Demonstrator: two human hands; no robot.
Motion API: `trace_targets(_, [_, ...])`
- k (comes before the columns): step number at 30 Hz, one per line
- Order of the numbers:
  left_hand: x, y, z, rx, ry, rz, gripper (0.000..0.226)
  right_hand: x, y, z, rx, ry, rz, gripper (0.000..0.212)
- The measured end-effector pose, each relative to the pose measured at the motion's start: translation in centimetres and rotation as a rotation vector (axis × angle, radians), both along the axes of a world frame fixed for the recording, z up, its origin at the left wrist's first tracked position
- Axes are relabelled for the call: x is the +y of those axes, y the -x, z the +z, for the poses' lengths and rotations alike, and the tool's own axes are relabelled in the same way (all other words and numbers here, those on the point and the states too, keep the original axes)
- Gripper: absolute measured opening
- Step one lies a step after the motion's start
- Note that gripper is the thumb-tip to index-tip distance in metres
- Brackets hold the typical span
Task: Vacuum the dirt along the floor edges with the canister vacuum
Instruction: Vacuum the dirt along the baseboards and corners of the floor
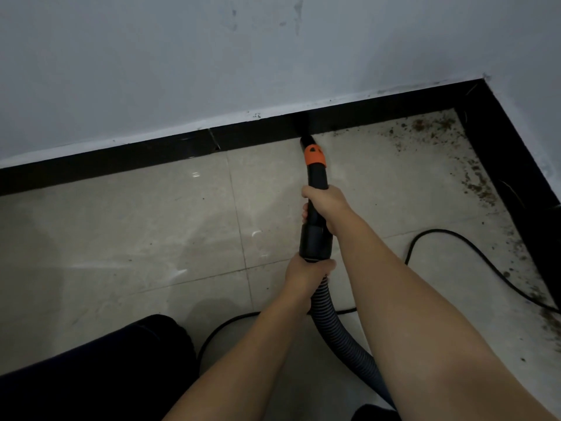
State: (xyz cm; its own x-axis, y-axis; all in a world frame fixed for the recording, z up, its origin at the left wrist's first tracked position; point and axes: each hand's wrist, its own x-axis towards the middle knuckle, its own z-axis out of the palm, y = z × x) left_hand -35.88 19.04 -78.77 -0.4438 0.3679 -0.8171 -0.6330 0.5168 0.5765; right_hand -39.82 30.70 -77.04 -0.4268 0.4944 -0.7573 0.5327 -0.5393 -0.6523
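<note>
A black vacuum wand [317, 177] with an orange collar [314, 155] points away from me, its nozzle tip [305, 140] touching the floor at the black baseboard [170, 150]. My right hand [326, 205] is shut around the wand's middle. My left hand [306, 276] grips the joint where the ribbed hose [337, 332] meets the wand. Brown dirt [425, 129] lies scattered to the right of the nozzle, toward the corner, and more dirt [479, 186] runs along the right baseboard. The canister is out of view.
A black power cord [473, 250] loops over the beige tiles on the right and passes under my arms. The right baseboard [510, 165] meets the far one in a corner. My dark-clothed knee [127, 360] is at lower left.
</note>
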Motion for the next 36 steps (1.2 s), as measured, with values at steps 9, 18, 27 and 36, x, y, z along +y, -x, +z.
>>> trace_targets(9, [3.8,0.6,-0.9,0.0,0.01,-0.196,0.011,4.1,-1.5,-1.2,-0.015,-0.054,-0.197,0.019])
trace_targets(18, [7.9,0.4,-0.4,-0.015,-0.048,-0.343,0.021,8.6,-3.5,-1.1,-0.04,-0.087,-0.28,0.012])
trace_targets(27, [4.5,-1.8,-1.1,-0.031,-0.004,-0.207,0.009,4.6,-3.1,-0.6,-0.042,-0.055,-0.085,0.01])
trace_targets(36, [5.5,-6.4,-0.2,-0.049,0.029,-0.368,0.011,5.7,-9.8,0.1,-0.04,-0.051,-0.255,0.011])
